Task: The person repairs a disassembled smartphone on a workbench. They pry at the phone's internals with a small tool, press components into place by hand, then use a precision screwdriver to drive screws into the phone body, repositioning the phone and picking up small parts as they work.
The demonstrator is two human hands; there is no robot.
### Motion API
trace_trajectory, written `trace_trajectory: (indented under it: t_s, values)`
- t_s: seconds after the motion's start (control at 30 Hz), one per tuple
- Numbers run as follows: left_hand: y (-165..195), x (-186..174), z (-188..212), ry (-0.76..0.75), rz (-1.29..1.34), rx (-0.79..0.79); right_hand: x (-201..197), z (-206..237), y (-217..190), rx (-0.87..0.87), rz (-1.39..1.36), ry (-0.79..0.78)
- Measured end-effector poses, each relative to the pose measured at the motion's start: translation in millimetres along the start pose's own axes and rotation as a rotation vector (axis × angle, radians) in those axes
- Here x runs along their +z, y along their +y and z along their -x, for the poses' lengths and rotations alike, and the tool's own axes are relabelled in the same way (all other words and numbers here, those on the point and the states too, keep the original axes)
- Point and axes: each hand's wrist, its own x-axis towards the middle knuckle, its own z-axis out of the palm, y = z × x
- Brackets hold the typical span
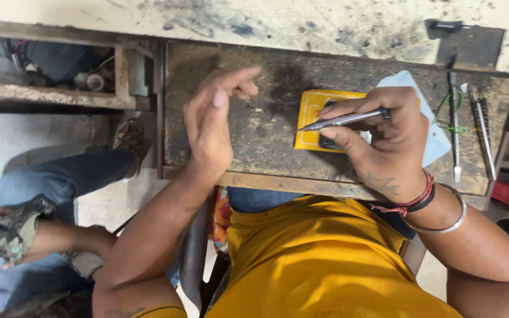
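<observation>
- A slim grey metal tool (343, 120), pen-shaped with a pointed tip, lies nearly level above the yellow pad (313, 112); its tip points off the pad's left edge and its dark rear end sits over the pad's right part.
- The right hand (384, 138) is closed around that tool, thumb beneath and fingers curled over the top, and it covers the right half of the yellow pad.
- The yellow pad rests flat on a worn, dark wooden bench (254, 135), and a small dark object lies on it, mostly hidden under the right hand.
- A pale blue sheet (437, 141) sticks out from behind the right hand, just right of the yellow pad.
- Farther right of the pad, several thin metal tools (456, 129) lie in a row along the bench, with a loop of green wire (446, 115) among them.
- The left hand (210, 121) hangs raised to the left of the yellow pad, holding nothing, edge-on with fingers loosely bent and pointing toward the pad.
- The right wrist wears red threads, a dark band and a silver bangle (449, 221), below and right of the pad.
- Both forearms rise from a mustard-yellow shirt (319, 265) below the pad.
- Far left of the pad, another person's jeans-clad leg (54, 179) shows beside the bench.
</observation>
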Motion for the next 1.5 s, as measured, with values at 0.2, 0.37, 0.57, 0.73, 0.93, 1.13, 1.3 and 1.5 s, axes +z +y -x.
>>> trace_trajectory:
  t_s: [0.2,0.37,0.57,0.73,0.93,1.13,1.3,1.5]
  values:
    - [-13.2,-6.3,2.3,0.135,0.469,-0.125,24.7,-2.3,7.7,0.041,0.078,-0.157]
    - [-18.8,-11.6,2.4,0.214,0.621,-0.136,33.9,-4.4,11.8,0.022,0.155,-0.18]
    - [-23.6,-7.0,2.7,0.309,0.391,-0.058,29.1,-7.0,21.0,0.009,0.082,-0.078]
    - [-9.1,-4.7,2.8,0.418,0.243,-0.15,22.7,-5.6,27.6,-0.016,0.182,-0.021]
    - [3.6,-3.0,3.8,0.394,0.176,-0.165,12.0,2.4,32.0,0.028,0.106,0.055]
    - [-3.5,-0.8,10.5,0.318,0.159,-0.083,13.5,1.6,33.4,0.034,0.076,0.041]
    - [-12.0,0.7,12.1,0.379,0.062,-0.103,24.5,-10.3,30.9,-0.05,0.164,0.03]
    - [-20.9,0.1,11.1,0.333,-0.003,-0.086,27.3,-16.0,29.6,-0.044,0.246,0.015]
